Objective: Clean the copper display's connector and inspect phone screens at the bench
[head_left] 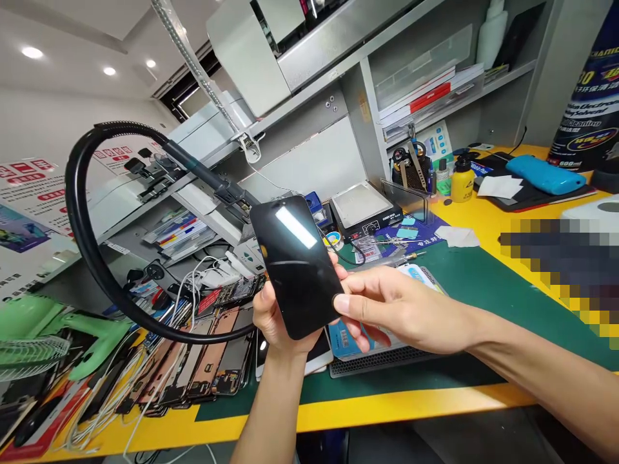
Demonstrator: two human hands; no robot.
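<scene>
A black phone (302, 277) with a dark, glossy screen is held up in the middle of the view, tilted, its screen facing the camera. My left hand (278, 322) grips it from below and behind, the thumb at its left edge and fingertips showing past its right edge. My right hand (382, 306) pinches the lower right edge between thumb and index finger, the other fingers curled beneath. A bright light reflects near the top of the screen. Behind the hands, a light blue box (345, 341) and a white-edged device (316, 357) are partly hidden.
Phone parts (213, 351) and white cables (104, 399) crowd the left of the green mat (488, 309). A black hose (84, 225) arches at left beside a green fan (33, 335). A heating plate (362, 206) and yellow bottle (462, 179) stand behind.
</scene>
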